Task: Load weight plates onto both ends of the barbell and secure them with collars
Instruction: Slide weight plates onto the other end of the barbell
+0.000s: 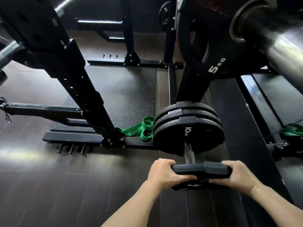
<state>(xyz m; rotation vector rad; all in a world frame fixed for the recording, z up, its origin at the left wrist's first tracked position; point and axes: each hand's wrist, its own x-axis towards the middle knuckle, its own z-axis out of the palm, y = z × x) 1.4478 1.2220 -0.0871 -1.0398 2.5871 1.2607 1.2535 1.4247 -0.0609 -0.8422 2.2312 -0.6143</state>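
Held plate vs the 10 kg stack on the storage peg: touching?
Apart. The head view shows bare chrome peg between the held plate, gripped by left hand and right hand, and the front 10 kg plate.

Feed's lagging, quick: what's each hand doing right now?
Left hand: grips the plate at its left edge.
Right hand: grips the plate's right edge.
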